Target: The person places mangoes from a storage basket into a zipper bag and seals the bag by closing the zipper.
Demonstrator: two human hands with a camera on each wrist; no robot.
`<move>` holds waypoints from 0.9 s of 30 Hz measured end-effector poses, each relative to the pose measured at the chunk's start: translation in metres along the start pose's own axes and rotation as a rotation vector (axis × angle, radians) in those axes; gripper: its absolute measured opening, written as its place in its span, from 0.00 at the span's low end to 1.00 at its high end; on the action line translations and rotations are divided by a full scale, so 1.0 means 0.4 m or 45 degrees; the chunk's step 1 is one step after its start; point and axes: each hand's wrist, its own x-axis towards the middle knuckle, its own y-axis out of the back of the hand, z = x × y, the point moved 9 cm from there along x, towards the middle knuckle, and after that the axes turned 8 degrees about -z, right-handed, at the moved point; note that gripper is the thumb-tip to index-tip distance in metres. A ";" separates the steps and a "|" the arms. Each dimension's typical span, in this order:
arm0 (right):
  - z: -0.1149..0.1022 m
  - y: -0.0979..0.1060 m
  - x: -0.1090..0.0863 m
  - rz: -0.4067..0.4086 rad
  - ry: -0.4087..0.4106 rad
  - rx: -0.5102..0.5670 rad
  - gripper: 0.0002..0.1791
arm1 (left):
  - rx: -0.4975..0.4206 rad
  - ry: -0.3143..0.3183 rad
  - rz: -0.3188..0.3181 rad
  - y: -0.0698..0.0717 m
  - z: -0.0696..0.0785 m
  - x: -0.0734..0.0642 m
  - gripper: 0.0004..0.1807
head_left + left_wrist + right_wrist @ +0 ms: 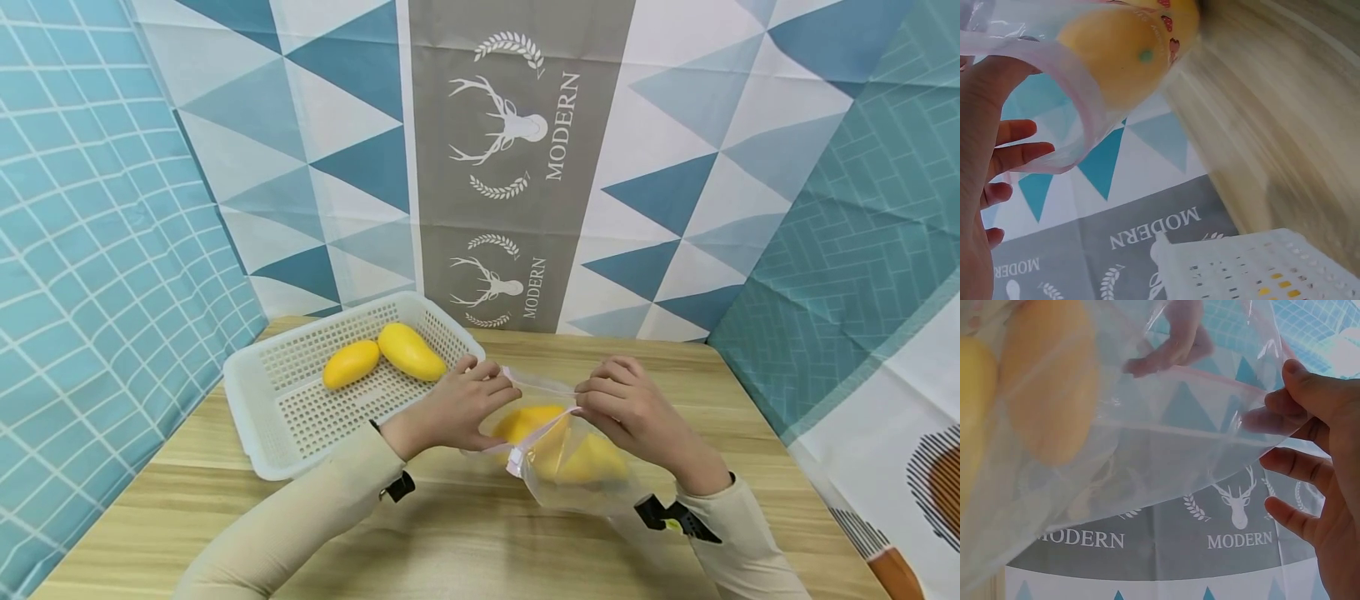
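A clear zip bag (536, 492) with a pinkish seal strip and a white slider holds yellow mangoes (577, 458), lying low over the table. My right hand (637, 412) pinches the bag's edge between thumb and index finger, its other fingers spread loosely in the right wrist view. At the left side of the bag's mouth is my left hand (461, 408); its thumb touches the near rim and its fingers reach toward the far rim. The left wrist view shows the mouth gaping in a loop between that thumb (1007, 78) and the fingers. Small red prints mark the bag.
A white perforated basket (258, 417) stands on the wooden table (450, 550), left of the bag. Two more mangoes (408, 352) lie in it. Patterned cloth (495, 167) covers the back wall, with blue tiled cloth (90, 250) at the left.
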 end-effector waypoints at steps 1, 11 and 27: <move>0.000 0.002 0.001 0.009 0.003 0.001 0.18 | -0.005 0.006 0.003 0.004 -0.003 0.000 0.36; 0.004 0.021 -0.002 0.056 -0.009 -0.004 0.18 | -0.098 0.039 0.067 0.038 -0.036 -0.008 0.36; 0.038 0.077 -0.015 0.099 -0.041 -0.059 0.18 | -0.299 0.135 0.196 0.113 -0.102 -0.023 0.31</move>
